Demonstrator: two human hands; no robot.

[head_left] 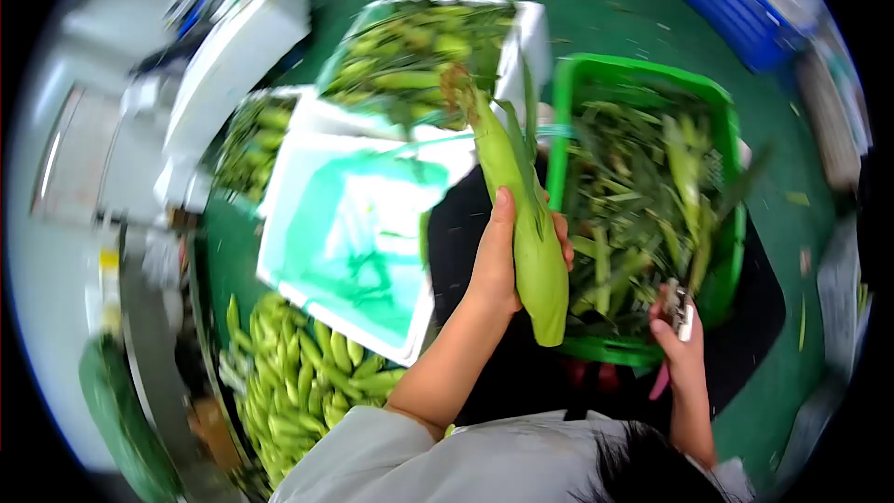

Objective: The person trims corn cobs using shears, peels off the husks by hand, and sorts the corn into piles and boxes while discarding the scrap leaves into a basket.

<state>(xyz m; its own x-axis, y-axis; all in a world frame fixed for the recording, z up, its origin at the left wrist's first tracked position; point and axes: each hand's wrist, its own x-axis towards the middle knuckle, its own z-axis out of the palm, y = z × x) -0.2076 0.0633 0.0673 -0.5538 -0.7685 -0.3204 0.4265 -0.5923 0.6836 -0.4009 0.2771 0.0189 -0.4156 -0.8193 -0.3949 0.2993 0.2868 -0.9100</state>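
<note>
My left hand (496,256) is closed around an ear of corn (535,265) in its green husk, its brown silk tip pointing up and away from me. A few loose leaves stand out from the ear's side. In my right hand (682,346) are pruning shears (680,310) with a metal head and a pink handle end below the palm. That hand is over the near right edge of a green basket (562,163), apart from the corn. Cut leaves and husks (619,196) fill the basket.
A white foam box (531,47) full of corn stands ahead. Nearer is another foam box (419,317) with a green lining. Trimmed ears (293,382) are heaped at the lower left. A blue crate (736,5) sits far right, and a large green sack (121,414) far left.
</note>
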